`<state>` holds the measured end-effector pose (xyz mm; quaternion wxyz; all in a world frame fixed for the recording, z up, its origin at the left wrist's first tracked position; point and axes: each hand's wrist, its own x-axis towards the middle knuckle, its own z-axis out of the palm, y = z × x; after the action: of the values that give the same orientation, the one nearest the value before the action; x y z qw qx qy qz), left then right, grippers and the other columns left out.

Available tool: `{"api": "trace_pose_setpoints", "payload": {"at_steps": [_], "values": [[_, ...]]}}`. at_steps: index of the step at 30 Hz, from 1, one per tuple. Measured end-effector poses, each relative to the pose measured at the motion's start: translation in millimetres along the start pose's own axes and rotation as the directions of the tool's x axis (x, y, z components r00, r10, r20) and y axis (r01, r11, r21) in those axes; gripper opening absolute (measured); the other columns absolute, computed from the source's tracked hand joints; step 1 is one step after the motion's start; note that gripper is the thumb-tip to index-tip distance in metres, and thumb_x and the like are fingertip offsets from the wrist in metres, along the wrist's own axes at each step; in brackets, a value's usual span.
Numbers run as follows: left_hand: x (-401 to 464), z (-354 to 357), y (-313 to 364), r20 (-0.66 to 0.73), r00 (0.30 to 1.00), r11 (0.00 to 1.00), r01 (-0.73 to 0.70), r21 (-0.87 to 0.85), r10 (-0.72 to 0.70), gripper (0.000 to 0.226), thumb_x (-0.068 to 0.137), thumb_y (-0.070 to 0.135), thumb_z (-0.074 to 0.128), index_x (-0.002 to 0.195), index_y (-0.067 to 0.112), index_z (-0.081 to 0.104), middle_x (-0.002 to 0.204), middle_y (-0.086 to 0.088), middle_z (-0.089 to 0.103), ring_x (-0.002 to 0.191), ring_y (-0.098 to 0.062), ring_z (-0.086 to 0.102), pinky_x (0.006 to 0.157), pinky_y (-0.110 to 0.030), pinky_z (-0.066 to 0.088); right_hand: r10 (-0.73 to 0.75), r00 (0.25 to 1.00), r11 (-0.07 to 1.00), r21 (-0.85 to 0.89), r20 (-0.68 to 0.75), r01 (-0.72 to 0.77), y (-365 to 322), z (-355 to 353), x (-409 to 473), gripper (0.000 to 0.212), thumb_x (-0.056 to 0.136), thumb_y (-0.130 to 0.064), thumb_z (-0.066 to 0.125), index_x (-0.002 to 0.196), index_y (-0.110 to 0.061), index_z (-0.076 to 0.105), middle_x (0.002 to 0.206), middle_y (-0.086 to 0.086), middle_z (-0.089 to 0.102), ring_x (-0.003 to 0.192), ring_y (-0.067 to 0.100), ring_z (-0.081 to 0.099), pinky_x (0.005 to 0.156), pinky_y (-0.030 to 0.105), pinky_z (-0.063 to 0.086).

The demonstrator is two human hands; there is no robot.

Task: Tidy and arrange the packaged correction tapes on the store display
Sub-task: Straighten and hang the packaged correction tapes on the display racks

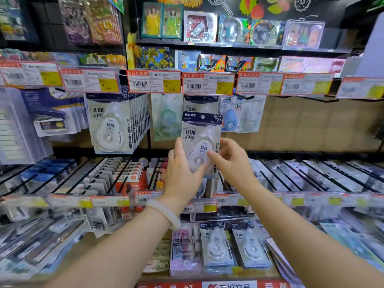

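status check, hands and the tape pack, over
Left hand and right hand both grip one tape pack, upright, below the hooks. Matching pack hangs behind it. Nothing in the way.

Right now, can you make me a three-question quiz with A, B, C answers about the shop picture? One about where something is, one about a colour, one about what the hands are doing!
1. Where does the full row of matching white tape packs hang?
A. Left of the held pack
B. Right of it
C. On the top shelf

2. What colour is the bracelet on the left wrist?
A. Red
B. Black
C. Pale white

3. How is the held pack being handled?
A. Lying on a shelf
B. Held by both hands
C. Held by one hand only

Answers: 1 A, the row hangs to its left. 2 C, it looks milky white. 3 B, the left hand and right hand both grip it.
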<state>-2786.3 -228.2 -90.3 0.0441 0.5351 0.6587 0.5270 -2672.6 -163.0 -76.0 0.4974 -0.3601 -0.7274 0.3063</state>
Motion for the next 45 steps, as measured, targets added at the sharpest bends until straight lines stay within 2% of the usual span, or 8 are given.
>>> {"api": "trace_pose_setpoints", "payload": {"at_steps": [5, 10, 15, 24, 29, 34, 38, 45], "values": [[12, -7, 9, 0.018, 0.999, 0.999, -0.042, -0.019, 0.042, 0.078, 0.089, 0.028, 0.063, 0.151, 0.019, 0.017, 0.143, -0.006, 0.038, 0.133, -0.018, 0.034, 0.101, -0.024, 0.029, -0.023, 0.998, 1.0, -0.022, -0.06, 0.022, -8, -11, 9, 0.04, 0.088, -0.026, 0.064, 0.126, -0.021, 0.053, 0.078, -0.002, 0.055, 0.07, 0.009, 0.05, 0.065, 0.019, 0.043], [26, -13, 23, -0.002, 0.999, 0.999, -0.048, 0.015, 0.048, 0.08, 0.089, 0.03, 0.063, 0.151, 0.019, 0.014, 0.147, -0.008, 0.035, 0.136, -0.019, 0.031, 0.104, -0.026, 0.028, -0.021, 0.998, 1.0, -0.024, -0.055, 0.02, -20, -15, 26, 0.052, 0.089, -0.032, 0.062, 0.136, -0.021, 0.045, 0.091, 0.005, 0.06, 0.083, 0.018, 0.056, 0.078, 0.031, 0.049], [32, -12, 24, 0.002, 0.999, 0.998, -0.035, 0.048, 0.035, 0.081, 0.089, 0.033, 0.062, 0.151, 0.016, 0.013, 0.147, -0.011, 0.034, 0.136, -0.021, 0.03, 0.105, -0.027, 0.027, -0.06, 0.997, 0.997, -0.051, -0.046, 0.058, -19, -13, 33, 0.049, 0.089, -0.03, 0.062, 0.134, -0.019, 0.048, 0.085, 0.005, 0.059, 0.076, 0.015, 0.054, 0.075, 0.028, 0.049], [46, -1, 16, -0.006, 1.0, 0.998, -0.009, 0.062, 0.009, 0.08, 0.089, 0.031, 0.062, 0.151, 0.013, 0.013, 0.14, -0.014, 0.038, 0.129, -0.023, 0.038, 0.091, -0.018, 0.028, -0.038, 0.999, 0.998, -0.06, -0.028, 0.036, -12, -8, 46, 0.046, 0.091, -0.027, 0.059, 0.134, -0.017, 0.047, 0.076, -0.008, 0.051, 0.069, 0.004, 0.049, 0.062, 0.013, 0.041], [66, 9, 11, -0.003, 0.999, 0.995, 0.054, 0.084, -0.054, 0.078, 0.09, 0.035, 0.06, 0.151, 0.02, 0.012, 0.141, -0.014, 0.036, 0.125, -0.024, 0.042, 0.086, -0.021, 0.03, -0.016, 0.999, 0.997, -0.073, -0.037, 0.013, -4, -1, 65, 0.045, 0.091, -0.029, 0.06, 0.131, -0.016, 0.046, 0.079, -0.007, 0.049, 0.072, 0.005, 0.049, 0.069, 0.022, 0.04], [86, 22, 5, -0.018, 0.995, 0.994, 0.095, 0.056, -0.094, 0.076, 0.09, 0.035, 0.06, 0.15, 0.021, 0.015, 0.142, -0.015, 0.035, 0.128, -0.026, 0.039, 0.095, -0.025, 0.032, 0.011, 0.999, 0.996, -0.083, -0.053, -0.015, 4, 3, 86, 0.043, 0.091, -0.03, 0.059, 0.13, -0.016, 0.047, 0.102, -0.006, 0.051, 0.094, 0.009, 0.049, 0.079, 0.021, 0.037], [102, 32, -2, -0.038, 0.994, 0.992, 0.103, 0.078, -0.1, 0.075, 0.09, 0.034, 0.061, 0.15, 0.022, 0.018, 0.135, -0.014, 0.038, 0.122, -0.026, 0.042, 0.086, -0.021, 0.029, -0.001, 0.999, 0.99, -0.138, -0.042, -0.005, 11, 8, 103, 0.044, 0.092, -0.031, 0.058, 0.13, -0.015, 0.046, 0.11, 0.001, 0.057, 0.096, 0.011, 0.05, 0.08, 0.024, 0.039], [124, 37, -12, -0.042, 0.996, 0.984, 0.079, 0.156, -0.074, 0.078, 0.09, 0.035, 0.06, 0.151, 0.016, 0.014, 0.134, -0.019, 0.039, 0.126, -0.029, 0.038, 0.098, -0.028, 0.03, -0.009, 0.999, 0.995, -0.096, -0.052, 0.004, 22, 20, 121, 0.034, 0.091, -0.028, 0.059, 0.121, -0.013, 0.051, 0.094, -0.002, 0.054, 0.084, 0.012, 0.052, 0.072, 0.024, 0.04]]}}
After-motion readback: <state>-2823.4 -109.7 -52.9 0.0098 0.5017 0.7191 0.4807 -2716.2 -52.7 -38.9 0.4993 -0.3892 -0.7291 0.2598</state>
